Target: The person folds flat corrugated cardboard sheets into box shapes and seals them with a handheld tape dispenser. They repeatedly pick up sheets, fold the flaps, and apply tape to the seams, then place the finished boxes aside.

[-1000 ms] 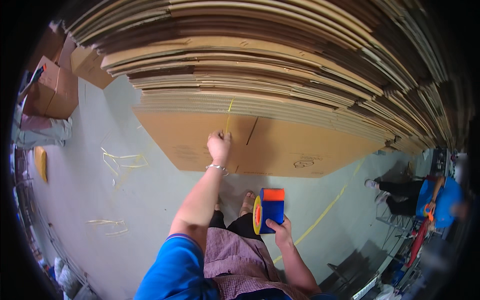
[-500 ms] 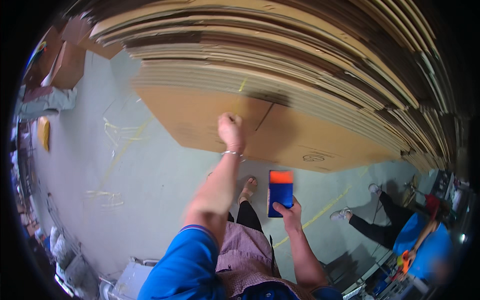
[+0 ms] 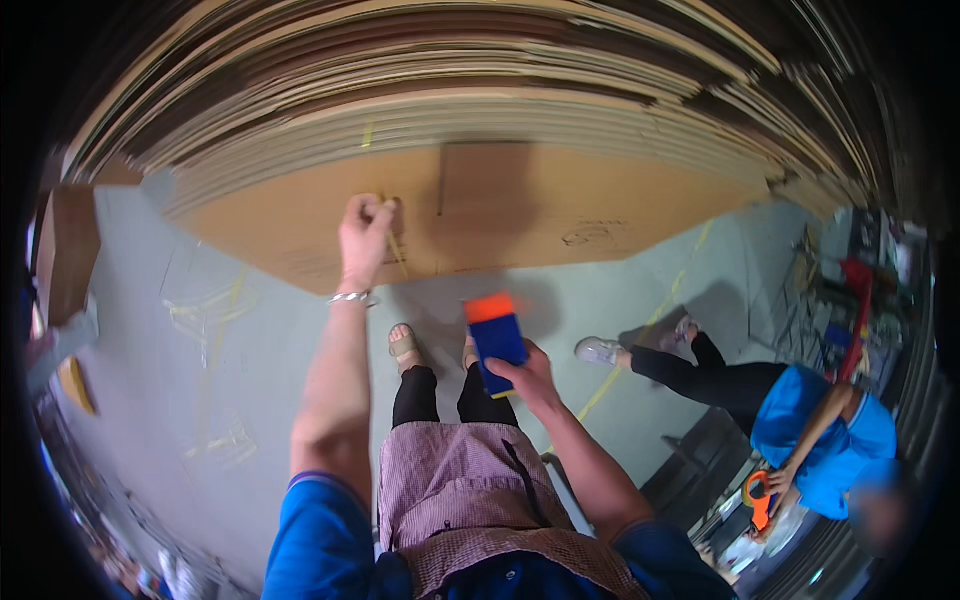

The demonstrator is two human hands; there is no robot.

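Note:
My left hand [image 3: 363,235] is closed in a pinch on a thin yellow strap [image 3: 398,252], in front of the nearest flat cardboard sheet [image 3: 290,225]. The strap's lower end hangs below my fingers. Further up, a short yellow piece [image 3: 368,134] shows across the stack's edges. My right hand [image 3: 528,374] grips a flat rectangular pad [image 3: 498,348], dark blue with a bright orange end, thumb on top. It is held in front of my body, apart from the cardboard. What kind of pad it is cannot be made out.
Tall stacks of flattened cardboard [image 3: 440,65] fill the far side. To the right, a co-worker in a blue shirt [image 3: 790,415] holds an orange tape dispenser [image 3: 762,497]. Yellow tape lines [image 3: 600,393] mark the grey floor. Brown boxes [image 3: 72,245] stand at the left.
My view has shifted to the right. My left hand stays at the cardboard, and the strap at its fingers now shows clearly. The blue and orange pad remains in my right hand, now tilted.

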